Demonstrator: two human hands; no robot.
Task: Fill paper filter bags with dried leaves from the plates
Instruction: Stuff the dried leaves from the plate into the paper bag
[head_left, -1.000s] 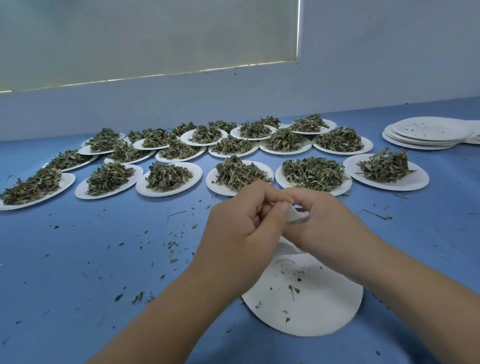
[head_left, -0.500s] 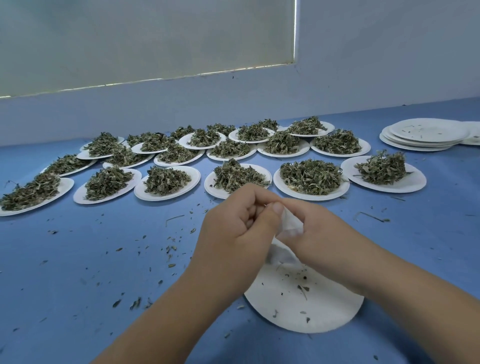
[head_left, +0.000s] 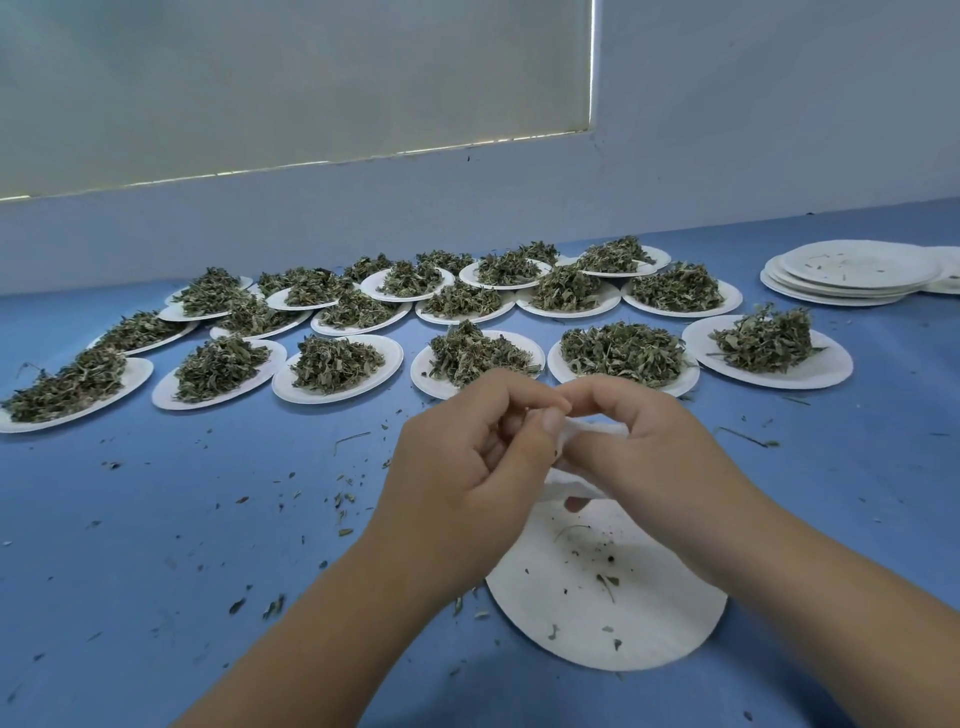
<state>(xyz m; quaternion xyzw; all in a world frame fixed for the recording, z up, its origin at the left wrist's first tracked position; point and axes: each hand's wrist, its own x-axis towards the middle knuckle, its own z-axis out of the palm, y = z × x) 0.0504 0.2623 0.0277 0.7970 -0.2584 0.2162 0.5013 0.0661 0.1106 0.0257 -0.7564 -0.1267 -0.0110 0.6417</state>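
Spreading across the far half of the blue tabletop, many white plates are heaped with dried leaves. A stack of nearly bare plates is set at the far right, well apart from the hands. A near plate, dotted only with crumbs, is partly hidden by the forearms. Above it, a white bag is pinched between the curled fingers of the left hand and the right hand, which are touching.

Text: none readable right now | plates: no print showing | wall: no sign, though far edges look blurry
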